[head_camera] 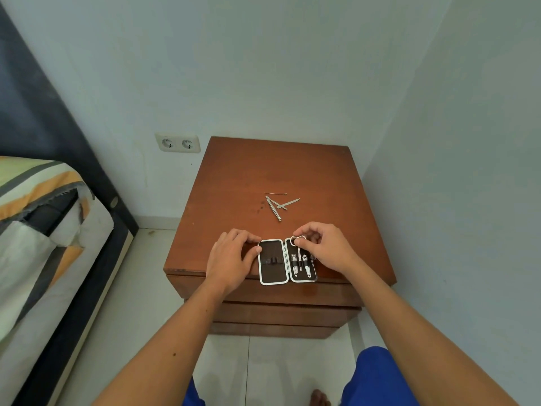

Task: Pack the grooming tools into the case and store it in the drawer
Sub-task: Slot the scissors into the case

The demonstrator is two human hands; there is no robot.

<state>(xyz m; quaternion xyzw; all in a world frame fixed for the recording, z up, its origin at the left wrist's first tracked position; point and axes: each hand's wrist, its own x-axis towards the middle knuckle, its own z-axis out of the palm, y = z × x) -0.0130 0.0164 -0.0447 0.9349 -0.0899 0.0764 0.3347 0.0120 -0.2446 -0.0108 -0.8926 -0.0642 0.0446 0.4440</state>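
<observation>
An open grooming case (272,272), dark inside with a white rim, lies flat at the front edge of a brown wooden nightstand (234,177). Its right half holds two nail clippers (306,266) under a strap. My left hand (231,259) rests on the case's left edge, thumb on the rim. My right hand (325,247) pinches the ring handles of small scissors (298,240) at the top of the right half, blades pointing down into the strap. Several thin metal tools (278,205) lie loose farther back on the top.
Closed drawer fronts (281,315) sit below the nightstand top. A bed with a striped cover (44,230) stands to the left. A double wall socket (178,143) is behind. The wall is close on the right. My blue-clad knees (377,379) are below.
</observation>
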